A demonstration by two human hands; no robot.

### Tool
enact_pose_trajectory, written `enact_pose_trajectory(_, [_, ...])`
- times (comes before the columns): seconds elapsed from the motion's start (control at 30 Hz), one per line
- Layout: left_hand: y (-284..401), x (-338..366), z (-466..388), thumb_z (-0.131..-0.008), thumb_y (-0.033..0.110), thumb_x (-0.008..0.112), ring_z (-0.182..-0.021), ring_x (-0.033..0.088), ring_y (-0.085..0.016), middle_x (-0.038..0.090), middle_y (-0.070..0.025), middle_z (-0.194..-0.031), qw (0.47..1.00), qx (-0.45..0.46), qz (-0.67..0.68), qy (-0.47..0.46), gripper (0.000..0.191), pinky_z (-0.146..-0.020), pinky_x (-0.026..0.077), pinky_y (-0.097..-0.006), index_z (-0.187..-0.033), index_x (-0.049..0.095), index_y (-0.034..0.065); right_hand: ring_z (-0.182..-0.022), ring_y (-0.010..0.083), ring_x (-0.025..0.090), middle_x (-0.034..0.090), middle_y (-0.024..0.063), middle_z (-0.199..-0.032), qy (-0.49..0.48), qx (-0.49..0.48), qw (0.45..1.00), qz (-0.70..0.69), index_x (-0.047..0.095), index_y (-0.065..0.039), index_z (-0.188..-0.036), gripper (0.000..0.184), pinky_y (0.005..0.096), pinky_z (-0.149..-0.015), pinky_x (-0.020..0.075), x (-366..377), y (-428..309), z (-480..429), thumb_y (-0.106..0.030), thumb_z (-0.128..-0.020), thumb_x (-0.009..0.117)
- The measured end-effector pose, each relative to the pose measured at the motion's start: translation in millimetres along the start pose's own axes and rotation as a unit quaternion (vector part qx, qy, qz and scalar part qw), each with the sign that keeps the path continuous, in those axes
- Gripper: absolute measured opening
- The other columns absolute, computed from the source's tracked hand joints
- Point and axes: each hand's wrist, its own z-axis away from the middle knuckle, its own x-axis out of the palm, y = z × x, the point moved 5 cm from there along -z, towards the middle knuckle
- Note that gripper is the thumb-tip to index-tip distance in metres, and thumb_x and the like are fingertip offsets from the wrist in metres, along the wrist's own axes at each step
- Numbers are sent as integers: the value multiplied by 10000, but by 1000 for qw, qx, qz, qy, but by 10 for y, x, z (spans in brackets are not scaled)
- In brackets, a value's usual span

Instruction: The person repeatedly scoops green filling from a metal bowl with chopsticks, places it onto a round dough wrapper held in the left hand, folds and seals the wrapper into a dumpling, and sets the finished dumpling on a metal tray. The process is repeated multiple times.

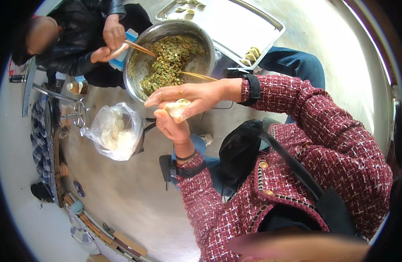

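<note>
A pale dough dumpling (175, 108) with a pleated edge sits between my two hands, above the near rim of a large steel bowl. My right hand (197, 97) reaches over from above, its thumb pressing on the dough. From below, my left hand (175, 128) grips it with thumb and fingers. The steel bowl (130, 80) contains chopped green-and-brown filling (169, 60). A pair of wooden chopsticks (197, 76) leans in the filling and passes behind my right wrist. Bits of filling cling to my right hand.
A metal tray (269, 19) carries several dumplings (251, 56). Opposite, a co-worker's hands (111, 42) hold a flat wrapper beside other chopsticks (140, 48). A clear plastic bag (122, 144) with pale dough pieces lies left, near a jar (77, 87) and a metal stand (79, 113).
</note>
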Motion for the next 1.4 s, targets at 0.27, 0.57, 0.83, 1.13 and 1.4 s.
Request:
enact_pose_trajectory(0.27, [-142, -16, 131, -991, 459, 266, -860, 591, -217, 592, -173, -1018, 996, 34, 62, 59, 583, -729, 496, -341, -1063, 535, -52, -1219, 335, 422, 466, 209, -1274, 39, -114, 989, 82, 467, 36, -1254, 594, 401, -1038, 319, 80, -172, -38, -462, -931, 467])
enact_pose_trajectory(0.57, [56, -71, -77, -970, 546, 218, -482, 523, -193, 586, -153, -698, 964, -73, 255, 14, 658, -470, 431, -262, -805, 513, -17, -829, 121, 562, 604, 28, -880, 132, 88, 985, -74, 600, -1, -1030, 375, 267, -762, 456, -195, -188, 170, -356, -912, 581])
enact_pose_trajectory(0.83, [95, -52, -117, -977, 532, 215, -525, 480, -146, 534, -93, -663, 983, -30, 170, 55, 640, -512, 385, -252, -848, 528, -11, -651, 89, 526, 584, 22, -728, 90, 158, 979, -91, 578, 4, -890, 217, 255, -606, 445, -126, -208, 161, -210, -887, 618])
enact_pose_trajectory(1.13, [-51, -55, -57, -999, 450, 250, -605, 541, -176, 580, -110, -749, 978, -43, 202, 33, 595, -566, 438, -270, -846, 559, -35, -758, 182, 590, 588, 76, -826, 82, 106, 984, 118, 587, -4, -927, 168, 290, -650, 477, -165, -318, 150, -135, -843, 650])
enact_pose_trajectory(1.4, [-47, -84, -37, -1005, 397, 266, -664, 555, -203, 590, -120, -761, 986, 33, 157, 49, 552, -605, 449, -296, -815, 554, -34, -641, 145, 558, 579, 62, -715, 123, 23, 983, 136, 582, 2, -804, 130, 288, -586, 445, -163, -363, 138, -88, -781, 672])
